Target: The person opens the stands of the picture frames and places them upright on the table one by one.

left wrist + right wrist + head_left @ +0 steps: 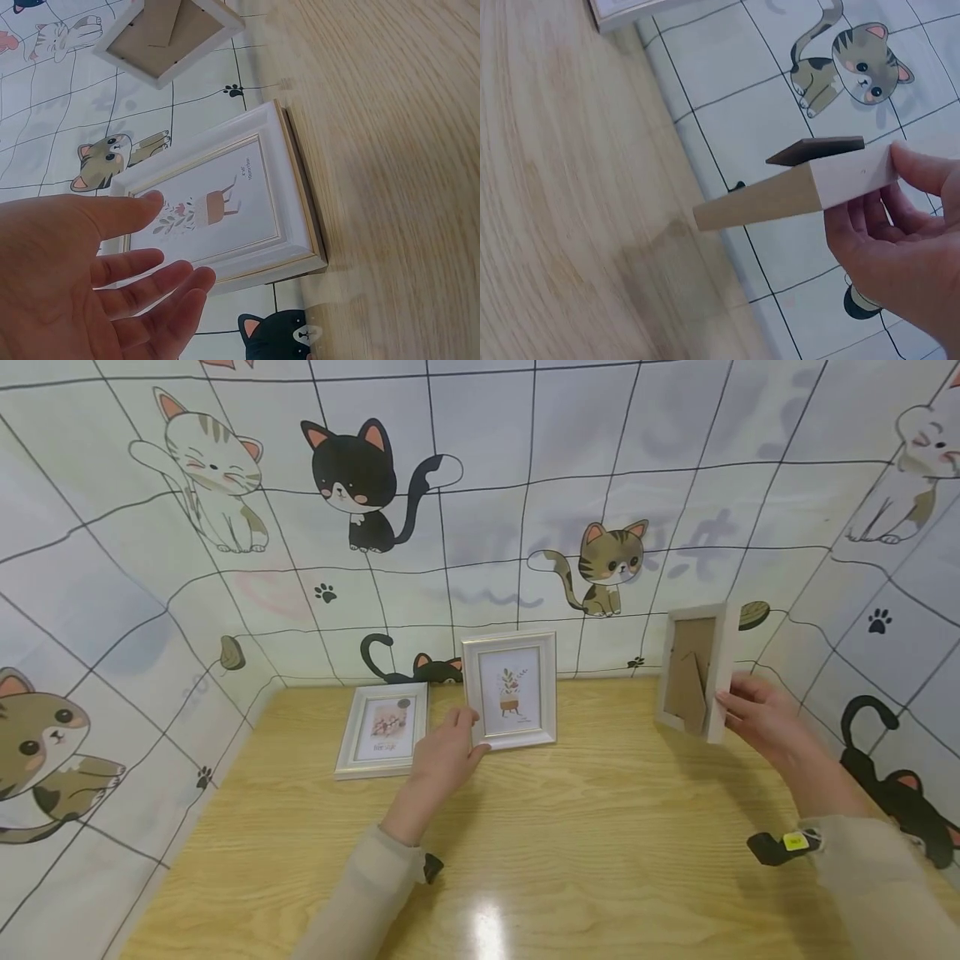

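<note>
A white photo frame with a plant print (510, 693) stands upright against the back wall. My left hand (444, 745) is at its lower left edge, fingers loosely bent; in the left wrist view the thumb (127, 217) lies before the frame and the fingers do not close round it. My right hand (765, 718) pinches a second photo frame (722, 672) by its side edge, above the table. Its brown backing with a stand leg (693, 681) faces me, so its front is hidden. The right wrist view shows this frame's white edge (855, 176) between thumb and fingers.
Left of the standing frame, a third white photo frame (382, 731) leans back, its flower print facing up. The wooden table (585, 852) meets a wall covering (495, 560) with cartoon cats and grid lines at the back and both sides.
</note>
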The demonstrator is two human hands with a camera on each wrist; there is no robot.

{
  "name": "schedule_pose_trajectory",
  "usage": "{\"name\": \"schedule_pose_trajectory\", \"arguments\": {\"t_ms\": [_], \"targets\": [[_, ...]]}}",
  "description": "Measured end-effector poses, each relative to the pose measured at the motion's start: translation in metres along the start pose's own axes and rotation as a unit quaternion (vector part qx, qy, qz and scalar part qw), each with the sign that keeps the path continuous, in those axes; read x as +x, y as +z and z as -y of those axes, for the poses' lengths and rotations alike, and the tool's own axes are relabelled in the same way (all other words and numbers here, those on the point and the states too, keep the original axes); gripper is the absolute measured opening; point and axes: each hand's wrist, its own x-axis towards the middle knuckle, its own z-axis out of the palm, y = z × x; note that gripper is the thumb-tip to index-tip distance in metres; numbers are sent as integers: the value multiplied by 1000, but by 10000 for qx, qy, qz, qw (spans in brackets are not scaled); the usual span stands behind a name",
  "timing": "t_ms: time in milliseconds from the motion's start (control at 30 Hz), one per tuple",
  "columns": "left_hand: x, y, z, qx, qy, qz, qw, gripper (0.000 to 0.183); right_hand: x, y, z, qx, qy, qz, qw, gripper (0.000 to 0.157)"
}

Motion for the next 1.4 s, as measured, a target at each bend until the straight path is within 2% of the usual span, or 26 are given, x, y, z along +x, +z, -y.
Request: {"name": "schedule_pose_trajectory", "arguments": {"t_ms": [100, 367, 567, 833, 1133, 1300, 1400], "targets": [[0, 1, -1, 20, 22, -21, 10000, 44, -2, 7, -2, 362, -197, 414, 9983, 36], [0, 4, -2, 11, 74, -7, 10000, 44, 1, 31, -11, 37, -325, 467, 9984, 35], [1, 6, -5, -22, 238, 23, 9997, 43, 2, 42, -21, -977, -284, 372, 9941, 32], [1, 9, -9, -17, 311, 157, 9994, 43, 2, 52, -29, -2035, -83, 360, 9784, 33], [2, 12, -11, 23, 448, 217, 9988, 42, 2, 56, -40, -2132, -82, 651, 9748, 33], [4, 12, -15, -43, 407, 357, 9985, 41, 1, 59, -43, -2145, 36, 851, 9730, 48], [5, 13, -18, 4, 504, 416, 9979, 38, 0, 60, -46, -2121, 20, 907, 9730, 59]]}}
